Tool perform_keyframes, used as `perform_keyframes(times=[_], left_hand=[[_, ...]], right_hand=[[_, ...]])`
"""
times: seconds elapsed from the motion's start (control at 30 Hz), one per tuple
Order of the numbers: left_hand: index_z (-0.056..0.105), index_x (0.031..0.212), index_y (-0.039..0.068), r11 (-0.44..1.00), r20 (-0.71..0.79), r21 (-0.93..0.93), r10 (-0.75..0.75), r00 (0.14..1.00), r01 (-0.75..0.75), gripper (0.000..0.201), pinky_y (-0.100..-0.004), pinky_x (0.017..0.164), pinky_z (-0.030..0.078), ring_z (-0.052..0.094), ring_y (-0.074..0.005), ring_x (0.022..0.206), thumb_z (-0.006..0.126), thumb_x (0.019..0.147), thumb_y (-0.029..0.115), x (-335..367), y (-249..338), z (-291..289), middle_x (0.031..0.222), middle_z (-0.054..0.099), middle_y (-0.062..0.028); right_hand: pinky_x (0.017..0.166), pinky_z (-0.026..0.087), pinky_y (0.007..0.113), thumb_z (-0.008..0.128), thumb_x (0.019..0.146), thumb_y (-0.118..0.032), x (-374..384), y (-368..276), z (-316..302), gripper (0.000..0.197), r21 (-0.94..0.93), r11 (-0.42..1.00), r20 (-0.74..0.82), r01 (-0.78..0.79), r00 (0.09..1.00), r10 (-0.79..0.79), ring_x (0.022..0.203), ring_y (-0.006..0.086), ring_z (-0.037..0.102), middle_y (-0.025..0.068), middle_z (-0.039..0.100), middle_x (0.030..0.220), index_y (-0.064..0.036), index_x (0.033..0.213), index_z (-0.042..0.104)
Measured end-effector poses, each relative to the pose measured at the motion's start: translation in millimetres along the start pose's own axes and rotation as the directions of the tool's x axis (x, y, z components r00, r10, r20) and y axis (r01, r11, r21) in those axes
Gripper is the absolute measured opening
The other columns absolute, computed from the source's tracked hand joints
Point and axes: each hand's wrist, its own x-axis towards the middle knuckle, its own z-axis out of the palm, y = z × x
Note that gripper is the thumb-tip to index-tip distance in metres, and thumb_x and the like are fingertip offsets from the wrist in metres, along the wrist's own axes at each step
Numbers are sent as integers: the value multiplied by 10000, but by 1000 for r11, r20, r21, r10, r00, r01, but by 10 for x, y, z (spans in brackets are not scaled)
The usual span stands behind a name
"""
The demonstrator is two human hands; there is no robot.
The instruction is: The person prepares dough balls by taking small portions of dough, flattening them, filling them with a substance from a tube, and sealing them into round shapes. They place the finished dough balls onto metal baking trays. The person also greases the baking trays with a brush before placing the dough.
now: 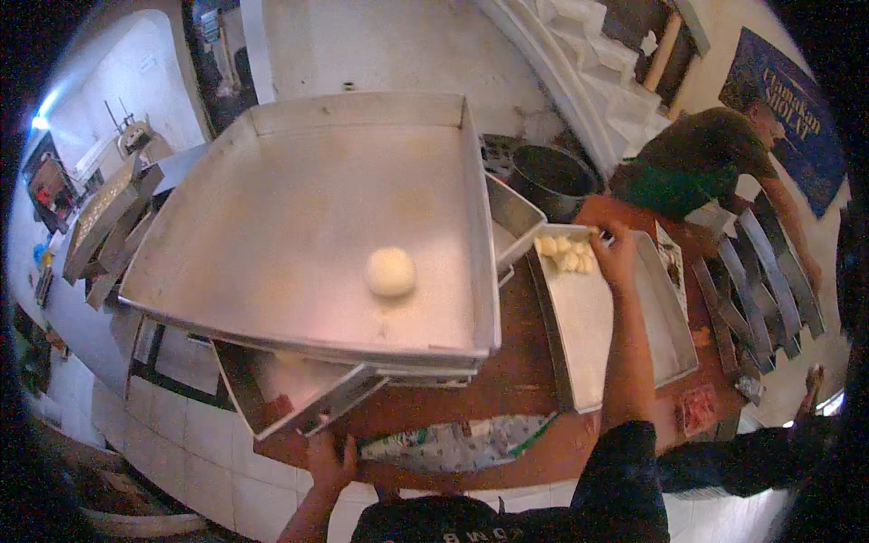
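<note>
At the far end of a long metal tray [584,366], my right hand [617,258] is closed beside a cluster of pale yellow pieces [568,253]. A small dark, shiny bit shows by its fingers; what it holds, if anything, I cannot make out. My left hand [331,460] is low at the table's near edge, thumb and fingers apart, next to the corner of a lower tray [339,398]. Above that tray, to the left, lies a large square metal tray [299,217] with one round pale dough ball [391,272] in it.
A patterned plastic bag [466,443] lies along the near edge of the brown table [520,362]. A dark round pot [554,176] stands behind. On the right, a co-worker [697,158] leans over by several upright metal pans [760,281]. A red packet [697,409] sits near my right arm.
</note>
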Motion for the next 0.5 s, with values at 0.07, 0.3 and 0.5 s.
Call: perform_keyframes(times=[0.07, 0.3, 0.5], left_hand=[[516, 1063, -47, 993, 56, -88, -73, 996, 78, 344, -434, 728, 436, 544, -380, 828, 598, 804, 164, -28, -10, -58, 914, 564, -219], [529, 1076, 4, 844, 365, -465, -92, 927, 267, 370, -405, 805, 436, 550, -306, 949, 660, 761, 148, 279, 752, -535, 1006, 563, -195], [510, 1147, 16, 700, 481, -638, 37, 876, 320, 442, -409, 910, 403, 511, -319, 1075, 657, 743, 120, 266, 1097, -680, 1145, 541, -182]], right_hand=[[748, 448, 329, 663, 690, -99, 43, -515, -477, 328, -43, 975, 74, 220, 974, -216, 839, 273, 581, 137, 620, 936, -55, 1006, 589], [650, 430, 270, 699, 628, -19, -1084, -1998, -963, 231, 262, 964, 603, 48, 772, -203, 726, 145, 551, 40, 581, 809, -44, 794, 542], [726, 491, 307, 666, 784, -215, -2224, -2133, -153, 236, 422, 638, 903, -645, 363, -229, 788, 251, 633, 87, 648, 774, -61, 962, 652]])
